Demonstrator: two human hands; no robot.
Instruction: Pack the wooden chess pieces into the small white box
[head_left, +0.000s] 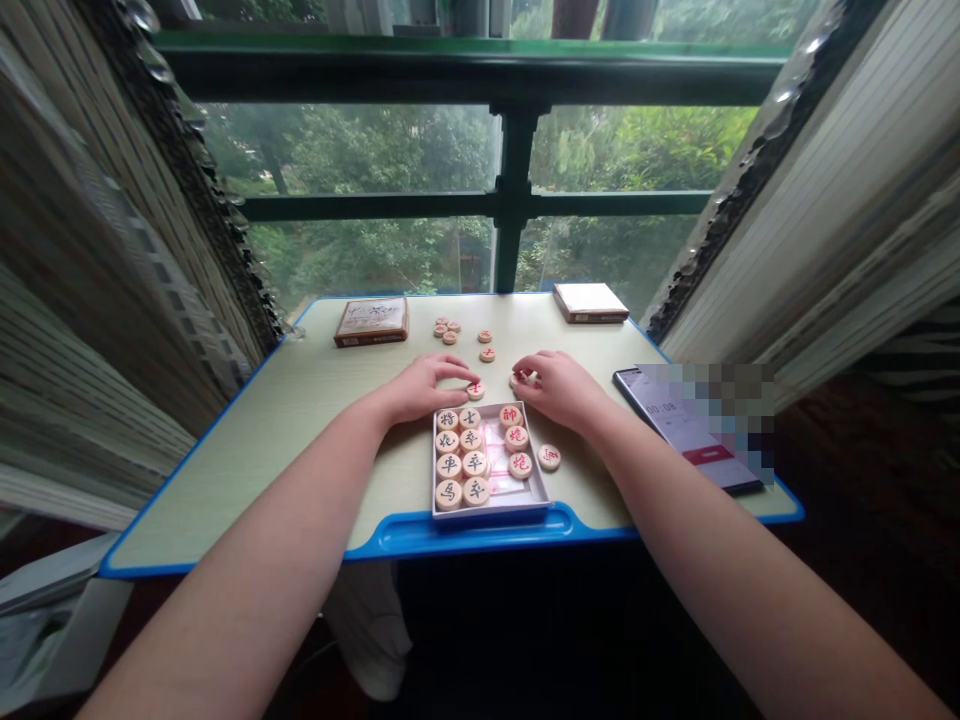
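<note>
"What colours are the playing pieces?"

"Pale wood. In the box, the left-hand pieces carry black characters, the right-hand pieces red ones."

"And the box itself?"

"Whitish, with a hint of lilac, and pink print on its floor."

"The table?"

"Pale greenish cream, edged in bright blue (the loudest colour here, I'd say)."

"Further off?"

"The far-left case is brown with dark writing on a paler lid; the far-right case has a white top and brown sides."

"The window frame?"

"Dark green, before lighter green foliage. The right curtain is off-white, finely striped."
</note>
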